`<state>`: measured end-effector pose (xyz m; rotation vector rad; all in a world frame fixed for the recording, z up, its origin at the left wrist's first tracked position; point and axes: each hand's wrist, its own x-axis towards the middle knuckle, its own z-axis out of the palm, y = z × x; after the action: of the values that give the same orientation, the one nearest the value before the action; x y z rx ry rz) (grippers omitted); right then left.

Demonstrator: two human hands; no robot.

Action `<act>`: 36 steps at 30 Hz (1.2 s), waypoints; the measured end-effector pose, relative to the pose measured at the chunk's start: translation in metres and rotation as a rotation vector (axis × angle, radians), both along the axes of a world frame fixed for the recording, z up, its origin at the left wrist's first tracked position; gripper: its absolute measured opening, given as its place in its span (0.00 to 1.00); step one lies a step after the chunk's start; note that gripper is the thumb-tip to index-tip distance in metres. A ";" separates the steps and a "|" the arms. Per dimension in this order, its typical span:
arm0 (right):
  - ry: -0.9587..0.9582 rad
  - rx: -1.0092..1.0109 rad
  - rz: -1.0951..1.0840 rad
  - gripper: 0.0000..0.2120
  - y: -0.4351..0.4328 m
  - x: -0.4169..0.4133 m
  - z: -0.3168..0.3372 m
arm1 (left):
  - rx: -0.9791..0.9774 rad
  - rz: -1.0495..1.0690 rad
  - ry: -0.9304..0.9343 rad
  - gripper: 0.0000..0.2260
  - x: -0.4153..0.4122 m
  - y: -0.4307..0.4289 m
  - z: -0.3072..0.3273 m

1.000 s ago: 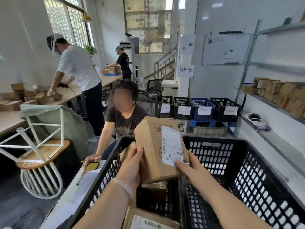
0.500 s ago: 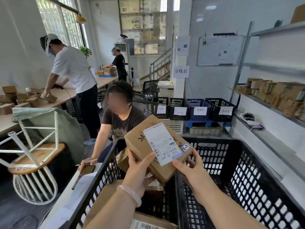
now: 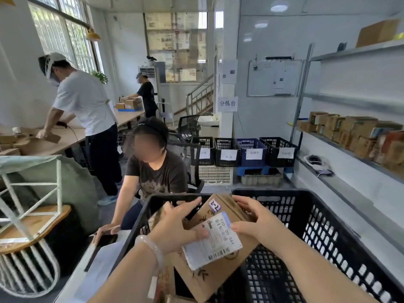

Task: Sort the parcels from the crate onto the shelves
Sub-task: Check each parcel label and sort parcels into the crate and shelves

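Left grip (image 3: 175, 228) and right grip (image 3: 259, 224) both pinch the brown cardboard parcel (image 3: 218, 274) over the black plastic crate (image 3: 328, 237); best to read its purple-edged "2-2" sticker (image 3: 215, 205) before shelving.

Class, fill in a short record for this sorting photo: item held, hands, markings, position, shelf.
Item held: cardboard parcel
Hands: left hand and right hand both grip it
Markings: white shipping label; small sticker reading 2-2
Position: tilted, above the black crate
Shelf: right-hand shelf carries a row of boxes
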<state>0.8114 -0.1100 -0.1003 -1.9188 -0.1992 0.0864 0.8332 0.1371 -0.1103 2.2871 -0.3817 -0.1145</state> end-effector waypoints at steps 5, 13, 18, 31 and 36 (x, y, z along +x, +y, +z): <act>-0.031 -0.059 -0.001 0.32 0.002 0.000 0.012 | -0.209 -0.021 0.104 0.28 -0.003 -0.005 -0.004; -0.189 0.053 -0.433 0.41 -0.006 -0.036 -0.011 | -0.575 0.109 0.099 0.19 0.007 -0.038 -0.011; -0.230 0.124 -0.505 0.36 -0.020 -0.074 -0.020 | -0.627 0.036 0.132 0.26 0.002 -0.097 -0.006; -0.371 0.091 -0.988 0.24 -0.186 -0.259 0.014 | -0.373 -0.638 -0.168 0.43 -0.142 -0.295 0.017; -0.422 0.057 -1.181 0.18 -0.260 -0.369 0.025 | -0.422 -0.809 -0.174 0.41 -0.230 -0.402 0.020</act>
<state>0.4419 -0.3703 -0.0755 -1.7045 0.6555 -1.0903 0.6029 -0.2649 -0.0903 1.6173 -1.2764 -0.2150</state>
